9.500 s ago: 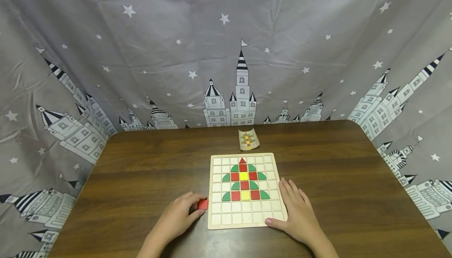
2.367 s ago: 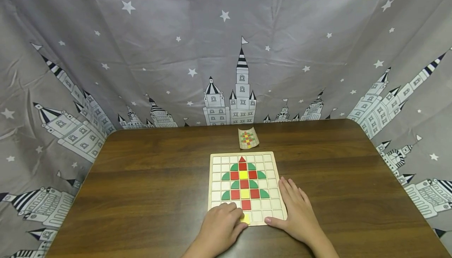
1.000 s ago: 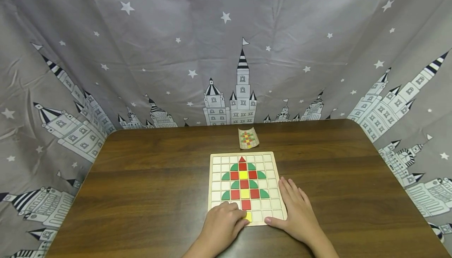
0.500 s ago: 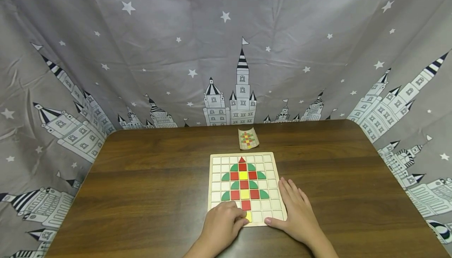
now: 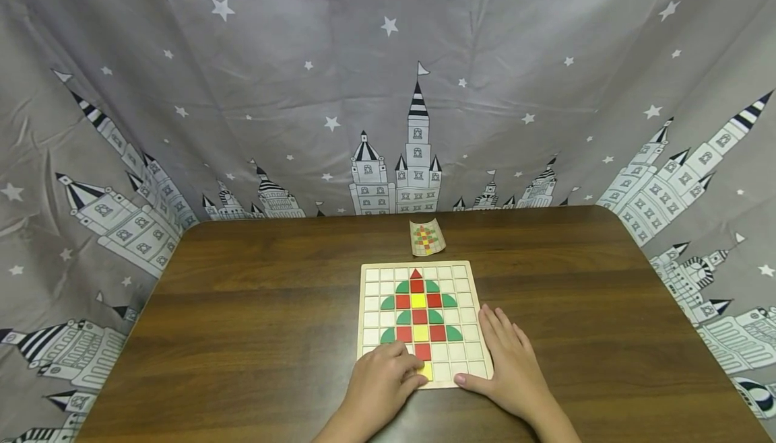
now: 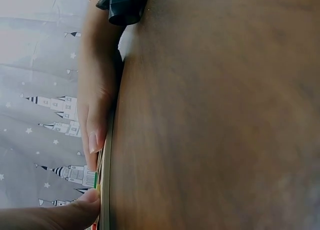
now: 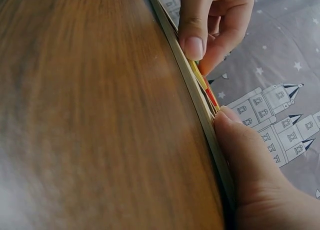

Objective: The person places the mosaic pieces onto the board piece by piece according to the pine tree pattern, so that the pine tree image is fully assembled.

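A square pale wooden grid board (image 5: 376, 379) lies on the table, with red, yellow and green pieces forming a tree shape. My left hand (image 5: 382, 379) is over the board's near left part, its thumb and forefinger at the edges of a yellow square tile (image 5: 427, 371) in the bottom row. In the right wrist view the left thumb (image 7: 193, 48) touches this yellow tile, partly covering it. Directly above that tile sits a red square tile (image 5: 422, 351). My right hand (image 5: 509, 365) rests along the board's right edge, fingers straight, thumb on the near right corner.
A small curled pattern card (image 5: 427, 237) showing a similar tree lies behind the board. The brown wooden table (image 5: 261, 308) extends to both sides. A grey curtain (image 5: 273, 93) with castles and stars hangs around its back and sides.
The red tile my left hand held beside the board now sits under the tree. The left hand has since brought a yellow tile to the bottom row, shifting it slightly right. The right hand stays put.
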A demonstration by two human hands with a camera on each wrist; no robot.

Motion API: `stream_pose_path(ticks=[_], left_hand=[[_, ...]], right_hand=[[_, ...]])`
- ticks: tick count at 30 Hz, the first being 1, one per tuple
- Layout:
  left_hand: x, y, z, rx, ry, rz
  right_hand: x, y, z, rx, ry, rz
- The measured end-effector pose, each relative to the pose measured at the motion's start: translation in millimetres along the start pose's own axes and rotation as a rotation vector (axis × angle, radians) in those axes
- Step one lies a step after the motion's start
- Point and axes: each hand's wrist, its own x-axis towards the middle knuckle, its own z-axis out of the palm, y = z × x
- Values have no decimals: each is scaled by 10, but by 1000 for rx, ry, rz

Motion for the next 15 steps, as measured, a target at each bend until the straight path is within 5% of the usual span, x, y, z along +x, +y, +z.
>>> stream_pose_path(ticks=[15], left_hand=[[-21, -2, 4, 41, 21, 87]], right_hand=[[-14, 15, -30, -1, -7, 4]])
